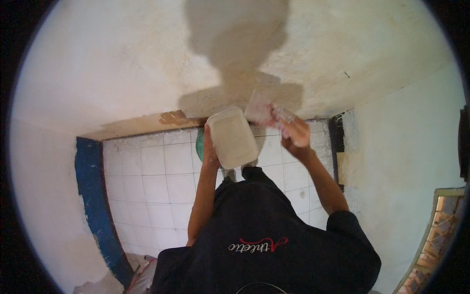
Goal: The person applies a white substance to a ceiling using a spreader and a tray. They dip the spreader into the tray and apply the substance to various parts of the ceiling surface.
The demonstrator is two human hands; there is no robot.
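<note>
My left hand [210, 149] grips the left side of a pale rectangular plastic tub [232, 139], with the fingers partly hidden by it. The tub is held up in front of my body, and its inside looks cream-coloured; I cannot make out how full it is. To its right, my right hand [296, 132] is closed on a pale, flat scraper [258, 109] with a wide end, smeared by motion. The scraper's wide end is close to the tub's upper right corner, in front of the wall [147, 73]; contact with either cannot be told.
White floor tiles [156, 166] lie below. Part of a green round object [199, 144] shows behind the tub, near the wall's foot. A blue painted band [90, 181] runs down the left wall. At the right are a pale wall [401, 142] and a framed opening [435, 235].
</note>
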